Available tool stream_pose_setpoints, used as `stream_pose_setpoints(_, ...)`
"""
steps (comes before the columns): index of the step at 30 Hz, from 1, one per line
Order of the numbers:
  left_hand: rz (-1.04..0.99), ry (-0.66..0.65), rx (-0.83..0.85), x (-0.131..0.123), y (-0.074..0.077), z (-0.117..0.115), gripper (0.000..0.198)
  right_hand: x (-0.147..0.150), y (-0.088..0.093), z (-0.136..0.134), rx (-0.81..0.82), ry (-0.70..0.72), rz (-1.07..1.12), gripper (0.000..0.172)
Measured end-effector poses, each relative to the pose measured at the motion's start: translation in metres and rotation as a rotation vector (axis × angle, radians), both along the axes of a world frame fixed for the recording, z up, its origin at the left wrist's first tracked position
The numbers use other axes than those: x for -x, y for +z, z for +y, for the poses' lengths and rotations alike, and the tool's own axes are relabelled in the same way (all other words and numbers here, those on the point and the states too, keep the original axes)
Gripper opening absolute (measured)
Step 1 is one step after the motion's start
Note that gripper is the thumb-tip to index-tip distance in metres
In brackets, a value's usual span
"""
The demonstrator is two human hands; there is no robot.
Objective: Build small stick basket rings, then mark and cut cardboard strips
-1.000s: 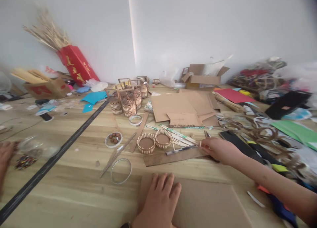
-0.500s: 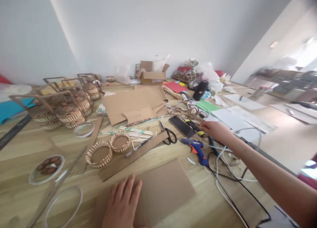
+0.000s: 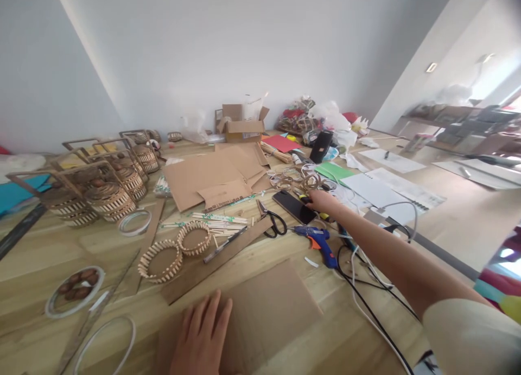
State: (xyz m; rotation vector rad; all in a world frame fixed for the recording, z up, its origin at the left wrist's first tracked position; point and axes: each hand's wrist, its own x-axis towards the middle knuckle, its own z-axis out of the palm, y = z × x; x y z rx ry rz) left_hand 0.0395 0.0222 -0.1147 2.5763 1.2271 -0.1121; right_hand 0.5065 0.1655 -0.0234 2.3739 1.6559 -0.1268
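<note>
My left hand point(image 3: 202, 334) lies flat with fingers spread on a brown cardboard sheet point(image 3: 272, 310) at the table's near edge. Reaching forward, my right hand point(image 3: 323, 202) has its fingers closed on a slim yellow-and-black tool point(image 3: 303, 198), mostly covered by the hand; its exact kind does not show. Beside that hand is a black phone point(image 3: 293, 207). A blue glue gun point(image 3: 319, 243) lies nearer me, and black-handled scissors point(image 3: 274, 223) sit left of it. Two small stick-walled rings point(image 3: 160, 261) stand on the left, near a long cardboard strip point(image 3: 228, 255) with a pen on it.
Several woven stick baskets point(image 3: 109, 198) with handles stand at left. A plate of brown balls point(image 3: 79, 288) and tape rolls point(image 3: 135, 222) lie nearby. Flat cardboard point(image 3: 207, 174) and an open box point(image 3: 244, 128) are farther back. Cables point(image 3: 358, 299) trail along the right; papers point(image 3: 378, 193) lie beyond.
My right hand has moved slightly left and down onto the yellow-and-black tool. The view has shifted a little to the right, and my right sleeve now shows. My left hand stays on the cardboard.
</note>
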Motion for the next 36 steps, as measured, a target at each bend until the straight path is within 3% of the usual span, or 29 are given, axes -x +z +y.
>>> stream_pose_setpoints(7,0.016,0.022,0.061,-0.006,0.012,-0.002,0.106,-0.004,-0.011,0.005,-0.007,-0.083,-0.015,0.038)
stream_pose_setpoints(15,0.050,0.061,0.144,-0.015,0.032,-0.002,0.105,-0.008,-0.007,-0.004,-0.204,-0.226,0.132,0.036)
stream_pose_setpoints(18,0.055,0.067,0.144,-0.017,0.035,-0.002,0.104,-0.007,0.010,-0.006,-0.381,-0.276,0.240,0.034)
stream_pose_setpoints(22,0.080,0.067,0.163,-0.018,0.035,-0.001,0.103,0.001,0.051,-0.007,-0.705,-0.310,0.447,0.035)
stream_pose_setpoints(26,0.069,0.073,0.120,-0.017,0.033,-0.001,0.104,0.032,0.087,-0.014,-0.916,-0.260,0.809,0.038)
stream_pose_setpoints(29,0.045,0.072,0.090,-0.018,0.035,-0.002,0.105,0.077,0.089,-0.034,-0.835,-0.221,1.136,0.027)
stream_pose_setpoints(32,0.059,0.078,0.108,-0.020,0.044,-0.005,0.106,0.127,0.068,-0.068,-0.547,-0.187,1.407,0.021)
stream_pose_setpoints(36,0.089,0.070,0.112,-0.024,0.055,-0.007,0.106,0.174,0.035,-0.118,-0.122,-0.195,1.753,0.029)
